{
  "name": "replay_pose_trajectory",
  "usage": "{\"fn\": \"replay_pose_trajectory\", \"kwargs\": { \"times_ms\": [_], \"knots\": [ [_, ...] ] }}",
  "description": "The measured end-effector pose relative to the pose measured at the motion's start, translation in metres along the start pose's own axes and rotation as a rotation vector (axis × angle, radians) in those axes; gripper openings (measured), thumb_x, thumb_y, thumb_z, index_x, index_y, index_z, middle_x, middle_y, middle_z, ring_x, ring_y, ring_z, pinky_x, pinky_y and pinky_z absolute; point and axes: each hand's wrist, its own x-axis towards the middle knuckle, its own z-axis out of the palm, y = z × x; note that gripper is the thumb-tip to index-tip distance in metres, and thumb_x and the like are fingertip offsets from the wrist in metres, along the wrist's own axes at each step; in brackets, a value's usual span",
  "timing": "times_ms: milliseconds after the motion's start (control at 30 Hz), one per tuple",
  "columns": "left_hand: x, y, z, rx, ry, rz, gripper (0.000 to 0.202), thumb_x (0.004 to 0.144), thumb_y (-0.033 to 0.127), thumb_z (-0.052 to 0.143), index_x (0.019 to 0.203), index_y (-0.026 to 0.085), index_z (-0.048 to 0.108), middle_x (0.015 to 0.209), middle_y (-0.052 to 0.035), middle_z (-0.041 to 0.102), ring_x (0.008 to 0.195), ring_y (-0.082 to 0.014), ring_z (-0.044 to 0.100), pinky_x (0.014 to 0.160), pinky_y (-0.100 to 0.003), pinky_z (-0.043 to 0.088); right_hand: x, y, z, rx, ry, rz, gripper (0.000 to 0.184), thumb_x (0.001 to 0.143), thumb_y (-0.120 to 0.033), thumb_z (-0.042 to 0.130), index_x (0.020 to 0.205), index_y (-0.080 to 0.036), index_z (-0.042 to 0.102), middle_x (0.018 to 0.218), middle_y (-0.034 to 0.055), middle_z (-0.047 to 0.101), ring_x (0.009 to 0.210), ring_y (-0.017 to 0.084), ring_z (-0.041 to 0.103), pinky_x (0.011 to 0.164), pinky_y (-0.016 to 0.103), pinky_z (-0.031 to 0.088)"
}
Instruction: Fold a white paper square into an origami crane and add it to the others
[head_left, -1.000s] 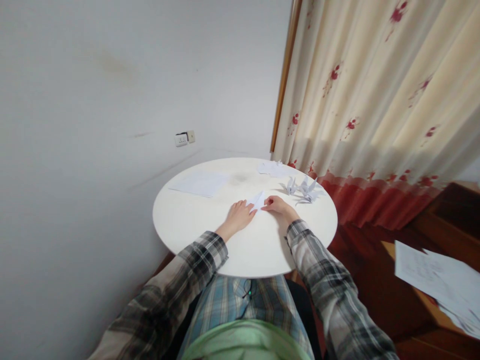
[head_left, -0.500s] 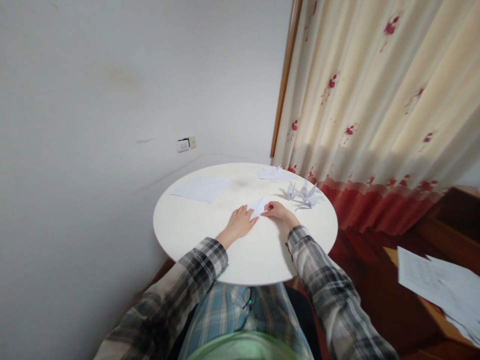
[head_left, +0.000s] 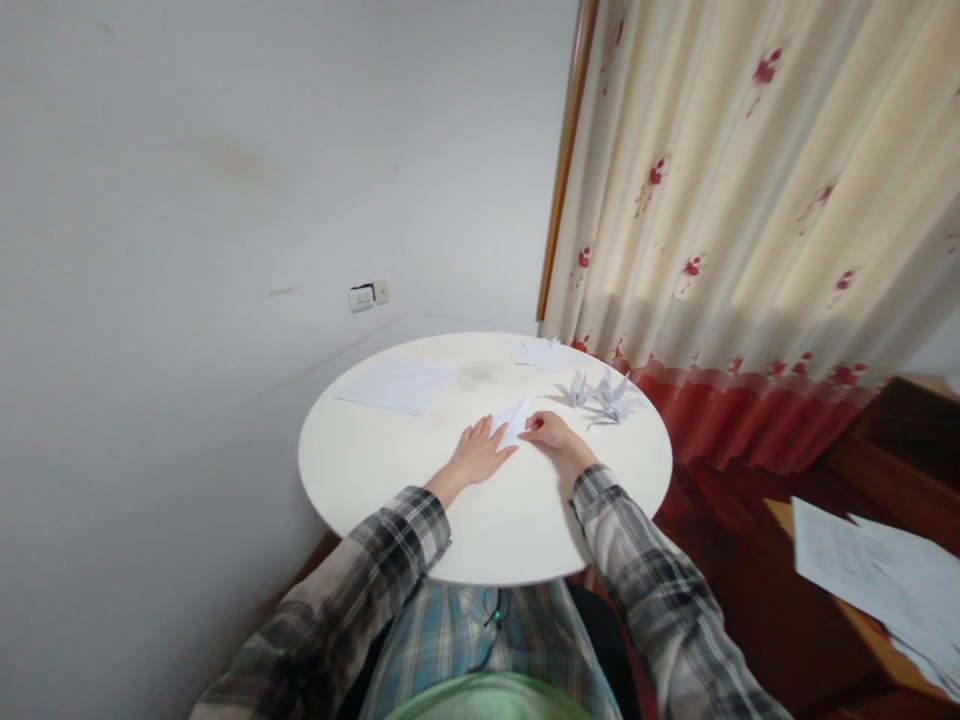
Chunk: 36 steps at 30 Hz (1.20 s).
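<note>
A small piece of white folded paper with a pointed far end lies on the round white table. My left hand rests flat over its left side, fingers stretched and apart. At the paper's right edge, the thumb and index finger of my right hand are closed in a pinch; the paper's edge is partly hidden there. Beyond my right hand stand several folded paper cranes, with one crane a little to their left.
White paper sheets lie at the table's far left, and more paper sits near the back edge. Behind are a wall with a socket and a flowered curtain. Loose written sheets lie on wooden furniture at right.
The view has tilted slightly, so the table sits a little lower and further left. Both hands stay at the folded paper, with only small finger shifts.
</note>
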Motion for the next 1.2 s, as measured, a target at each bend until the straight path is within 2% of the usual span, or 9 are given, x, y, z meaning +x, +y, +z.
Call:
{"fn": "replay_pose_trajectory", "kwargs": {
  "times_ms": [200,433,567,633,700,800,900,1200],
  "knots": [
    [0.0,-0.002,0.003,-0.047,0.039,0.039,0.065,0.084,0.056,0.023,0.135,0.016,0.027,0.144,-0.0155,0.018,0.133,-0.0271,0.015,0.104,-0.047,0.015,0.003,-0.002,0.001,-0.001,0.003,0.021,0.022,0.051,-0.032,0.07,0.061,-0.015,0.062,0.057,-0.0018,0.058,0.056,0.011,0.049,0.055,0.022,0.036],
    [0.006,-0.006,0.006,-0.178,0.081,0.016,0.06,0.085,0.051,0.03,0.13,0.012,0.036,0.141,-0.0151,0.027,0.132,-0.0266,0.02,0.105,-0.046,0.016,0.0,-0.003,0.0,-0.004,-0.035,0.03,0.022,0.054,-0.035,0.068,0.061,-0.014,0.065,0.057,-0.0009,0.06,0.054,0.011,0.049,0.055,0.022,0.036],
    [0.016,-0.017,0.003,-0.431,0.193,-0.043,0.044,0.088,0.037,0.031,0.12,0.013,0.048,0.129,-0.0123,0.047,0.121,-0.0204,0.041,0.1,-0.034,0.03,-0.002,-0.002,0.002,-0.027,0.011,0.029,0.021,0.056,-0.035,0.067,0.064,-0.015,0.067,0.059,-0.0001,0.062,0.057,0.012,0.052,0.054,0.021,0.035],
    [0.021,-0.025,0.003,-0.597,0.261,-0.093,0.036,0.086,0.028,0.035,0.116,0.015,0.05,0.118,-0.0104,0.057,0.107,-0.0168,0.053,0.091,-0.029,0.041,-0.002,-0.002,0.003,-0.05,0.04,0.035,0.019,0.057,-0.033,0.067,0.066,-0.016,0.068,0.062,0.0007,0.063,0.059,0.012,0.053,0.055,0.022,0.035],
    [0.025,-0.032,0.002,-0.707,0.298,-0.174,0.033,0.081,0.019,0.042,0.112,0.013,0.051,0.105,-0.0103,0.063,0.093,-0.015,0.06,0.082,-0.027,0.046,-0.001,-0.001,0.004,-0.067,0.055,0.038,0.018,0.059,-0.031,0.066,0.069,-0.016,0.069,0.064,0.0013,0.064,0.06,0.013,0.053,0.056,0.022,0.035],
    [0.028,-0.038,0.002,-0.778,0.287,-0.178,0.04,0.07,0.012,0.057,0.11,0.014,0.051,0.094,-0.0075,0.065,0.081,-0.014,0.061,0.076,-0.027,0.049,0.001,0.0,0.006,-0.068,0.051,0.022,0.018,0.061,-0.029,0.065,0.072,-0.016,0.069,0.066,0.0017,0.065,0.06,0.013,0.054,0.057,0.022,0.036],
    [0.03,-0.039,0.0,-0.827,0.274,-0.134,0.044,0.064,0.009,0.061,0.106,0.016,0.052,0.096,-0.0056,0.064,0.077,-0.013,0.06,0.073,-0.028,0.05,0.003,0.001,0.007,-0.066,0.049,0.0,0.017,0.062,-0.028,0.064,0.074,-0.017,0.069,0.068,0.0019,0.066,0.06,0.013,0.055,0.058,0.022,0.037],
    [0.036,-0.044,0.002,-0.935,0.248,-0.055,0.038,0.061,0.012,0.063,0.098,0.015,0.057,0.092,-0.0059,0.066,0.078,-0.0145,0.061,0.075,-0.03,0.05,0.004,0.001,0.007,-0.054,0.043,0.014,0.014,0.062,-0.026,0.065,0.072,-0.018,0.069,0.07,0.0019,0.066,0.064,0.013,0.056,0.062,0.023,0.04]
  ]
}}
